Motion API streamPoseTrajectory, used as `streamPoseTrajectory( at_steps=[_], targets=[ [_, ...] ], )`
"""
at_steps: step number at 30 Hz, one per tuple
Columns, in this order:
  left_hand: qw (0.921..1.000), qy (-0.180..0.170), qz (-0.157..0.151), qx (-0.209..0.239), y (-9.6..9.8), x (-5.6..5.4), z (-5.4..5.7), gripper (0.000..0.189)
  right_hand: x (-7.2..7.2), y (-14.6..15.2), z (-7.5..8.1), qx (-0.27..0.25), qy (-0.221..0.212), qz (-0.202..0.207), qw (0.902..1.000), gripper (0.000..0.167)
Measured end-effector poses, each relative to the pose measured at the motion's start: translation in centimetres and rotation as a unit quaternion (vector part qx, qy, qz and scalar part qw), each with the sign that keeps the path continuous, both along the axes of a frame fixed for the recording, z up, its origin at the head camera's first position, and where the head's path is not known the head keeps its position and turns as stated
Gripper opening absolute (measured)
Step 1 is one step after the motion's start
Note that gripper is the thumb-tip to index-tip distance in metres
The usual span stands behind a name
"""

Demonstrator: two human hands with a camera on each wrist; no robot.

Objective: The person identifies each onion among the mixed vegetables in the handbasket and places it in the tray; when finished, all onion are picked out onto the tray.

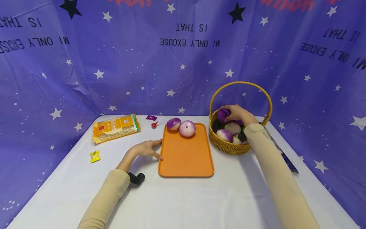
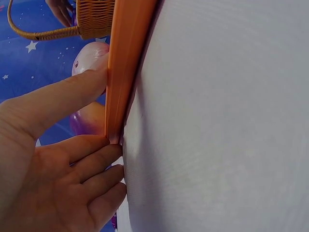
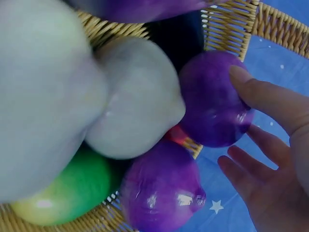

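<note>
Wears beige sleeves (image 1: pixel 278 173) nearest the camera, over the white tabletop (image 1: pixel 183 203). Rests the left hand (image 1: pixel 146 149), thumb and fingers spread, against the left rim of the orange tray (image 1: pixel 186 156). Grasps a round purple vegetable (image 1: pixel 223 115) in the right hand (image 1: pixel 239 114), at the wicker basket (image 1: pixel 228 148), well apart from the left hand. Has two turnips (image 1: pixel 187 129) beyond the left hand, on the tray.

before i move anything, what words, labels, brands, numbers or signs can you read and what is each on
"IS THAT", on the purple cloth, upside down, repeated.
"MI ONLY EXCUSE", same cloth, upside down, repeated.
Red lettering on the cloth: cut off by the picture's top, unreadable.
Too small or blurred: print on the orange bag and yellow wrapper.
No readable brand or number.
</note>
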State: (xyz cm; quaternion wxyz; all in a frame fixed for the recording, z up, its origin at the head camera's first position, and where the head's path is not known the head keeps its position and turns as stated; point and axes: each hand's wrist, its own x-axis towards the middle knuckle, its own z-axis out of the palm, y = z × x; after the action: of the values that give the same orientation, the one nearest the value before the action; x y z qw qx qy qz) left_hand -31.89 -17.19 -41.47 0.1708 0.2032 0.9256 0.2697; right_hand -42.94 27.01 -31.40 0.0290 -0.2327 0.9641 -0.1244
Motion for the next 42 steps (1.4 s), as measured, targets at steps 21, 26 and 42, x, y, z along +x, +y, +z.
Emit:
streamPoseTrajectory(
  at_steps=[21,26,42],
  targets=[
    [0.9999,0.012,-0.005,-0.004,-0.2,-0.1,0.0,0.099,0.5,-0.3,0.3,-0.002,0.069,0.005,0.9976,0.058],
    [0.9998,0.016,-0.008,-0.004,-0.2,-0.2,-0.1,0.099,1.9,-0.5,0.9,-0.025,0.079,0.015,0.9964,0.058],
    [1.0,0.007,-0.004,-0.003,-0.1,-0.1,-0.1,0.099,9.1,-3.3,0.5,-0.152,0.143,0.05,0.9766,0.064]
  ],
)
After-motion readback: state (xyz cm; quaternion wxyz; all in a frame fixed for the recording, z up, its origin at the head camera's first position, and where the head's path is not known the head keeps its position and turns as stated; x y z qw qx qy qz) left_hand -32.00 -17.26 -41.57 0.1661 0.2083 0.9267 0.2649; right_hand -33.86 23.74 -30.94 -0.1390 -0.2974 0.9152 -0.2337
